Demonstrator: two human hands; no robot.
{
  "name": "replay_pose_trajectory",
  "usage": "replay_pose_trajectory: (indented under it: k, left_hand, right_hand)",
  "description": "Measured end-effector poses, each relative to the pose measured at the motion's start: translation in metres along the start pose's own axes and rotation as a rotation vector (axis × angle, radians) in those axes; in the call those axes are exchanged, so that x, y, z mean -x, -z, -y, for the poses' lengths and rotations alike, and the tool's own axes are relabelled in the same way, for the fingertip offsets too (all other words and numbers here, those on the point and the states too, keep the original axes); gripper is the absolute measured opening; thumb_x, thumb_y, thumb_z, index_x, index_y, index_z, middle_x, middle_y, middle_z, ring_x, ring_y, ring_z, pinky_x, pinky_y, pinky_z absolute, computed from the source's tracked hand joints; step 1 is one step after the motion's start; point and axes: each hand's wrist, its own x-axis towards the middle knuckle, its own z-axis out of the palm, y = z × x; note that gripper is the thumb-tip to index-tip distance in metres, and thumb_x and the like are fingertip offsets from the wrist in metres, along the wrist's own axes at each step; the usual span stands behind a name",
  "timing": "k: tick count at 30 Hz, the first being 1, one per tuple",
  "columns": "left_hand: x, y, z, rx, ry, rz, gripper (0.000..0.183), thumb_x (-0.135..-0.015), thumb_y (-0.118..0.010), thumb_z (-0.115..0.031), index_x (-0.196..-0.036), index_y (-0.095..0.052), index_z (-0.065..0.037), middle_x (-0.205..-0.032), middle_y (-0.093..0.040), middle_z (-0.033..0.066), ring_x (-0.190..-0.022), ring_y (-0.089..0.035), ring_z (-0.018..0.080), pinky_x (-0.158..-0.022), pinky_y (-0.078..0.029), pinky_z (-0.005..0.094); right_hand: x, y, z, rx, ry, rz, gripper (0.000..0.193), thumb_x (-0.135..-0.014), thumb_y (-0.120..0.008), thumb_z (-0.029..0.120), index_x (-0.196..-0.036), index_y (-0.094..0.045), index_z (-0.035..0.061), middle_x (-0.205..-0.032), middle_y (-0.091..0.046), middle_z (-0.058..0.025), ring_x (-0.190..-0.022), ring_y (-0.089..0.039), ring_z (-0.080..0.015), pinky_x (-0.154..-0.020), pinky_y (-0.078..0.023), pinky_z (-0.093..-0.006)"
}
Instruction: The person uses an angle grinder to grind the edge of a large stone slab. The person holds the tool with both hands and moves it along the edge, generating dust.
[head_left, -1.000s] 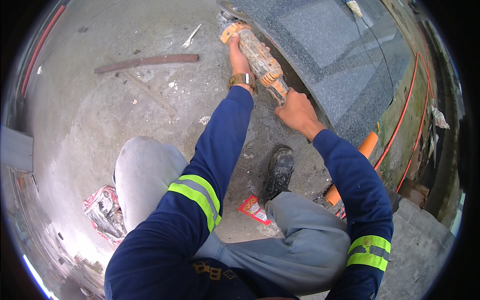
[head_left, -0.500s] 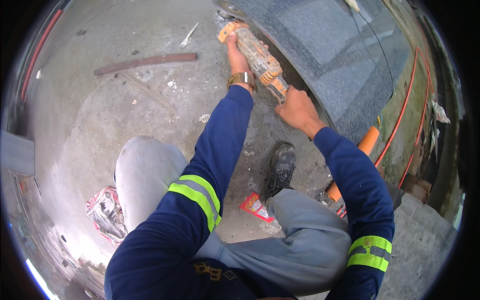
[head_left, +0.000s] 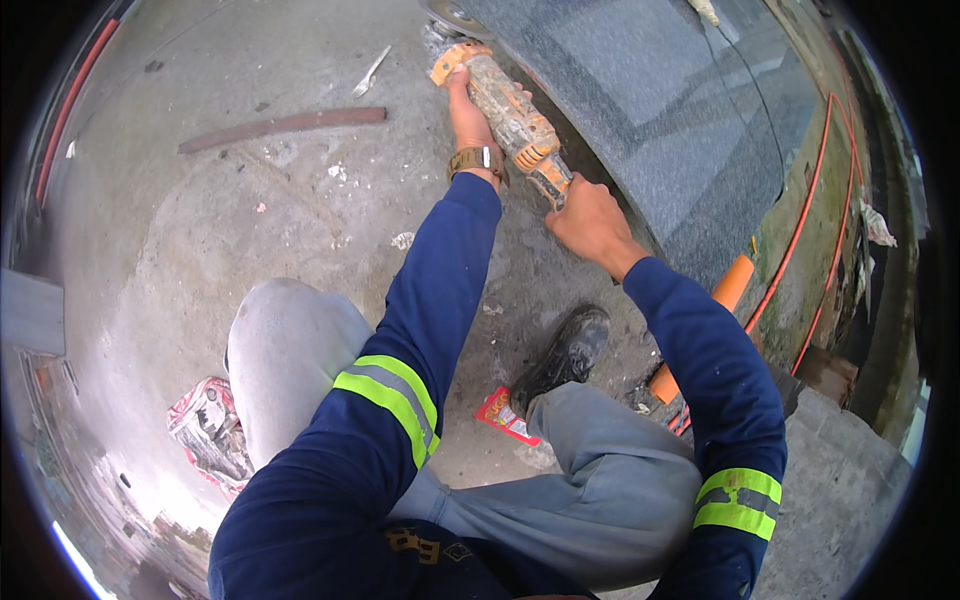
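Both my hands are closed round a dusty orange angle grinder (head_left: 508,108). My left hand (head_left: 468,112) grips its body just behind the head, with some fingers hidden beneath. My right hand (head_left: 597,222) wraps the narrow rear end of the handle. At the front of the grinder, its round disc (head_left: 452,16) is partly cut off by the picture's top edge. The disc lies close to the far left edge of a grey speckled stone slab (head_left: 650,120); whether they touch I cannot tell.
On the concrete floor lie a brown strip (head_left: 285,128), a white plastic fork (head_left: 372,72) and a red packet (head_left: 505,415) beside my boot (head_left: 570,355). An orange pipe (head_left: 733,283) and a red hose (head_left: 800,235) run along the right. A crumpled bag (head_left: 210,430) sits by my left knee.
My boot has shifted right and its toe has turned outward, now overlapping the red packet's edge. The hands keep their hold on the grinder, and the view has drifted slightly.
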Motion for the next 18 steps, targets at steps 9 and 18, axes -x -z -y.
replay_pose_trajectory:
  k: [9,18]
  left_hand:
    - [-0.0035,-0.0009,-0.0002,-0.013,0.000,0.020,0.067,-0.088,-0.046,-0.061,-0.122,-0.048,-0.003,-0.094,-0.064,0.0210,-0.080,-0.067,0.0343,-0.065,-0.056,0.0492]
    - [0.0054,-0.0014,0.0023,0.013,0.004,0.006,0.064,-0.088,-0.047,-0.060,-0.120,-0.050,-0.004,-0.093,-0.064,0.0204,-0.080,-0.067,0.0345,-0.066,-0.055,0.0489]
  right_hand:
    - [-0.0014,-0.0003,0.0023,0.033,-0.028,0.022,0.045,-0.078,-0.070,0.019,-0.111,-0.057,-0.0096,-0.097,-0.068,-0.0285,-0.094,-0.068,-0.0408,-0.084,-0.055,-0.0443]
    - [0.0061,-0.0007,0.0022,0.027,-0.024,0.006,0.045,-0.077,-0.071,0.018,-0.109,-0.058,-0.0103,-0.096,-0.067,-0.0296,-0.093,-0.068,-0.0415,-0.083,-0.055,-0.0443]
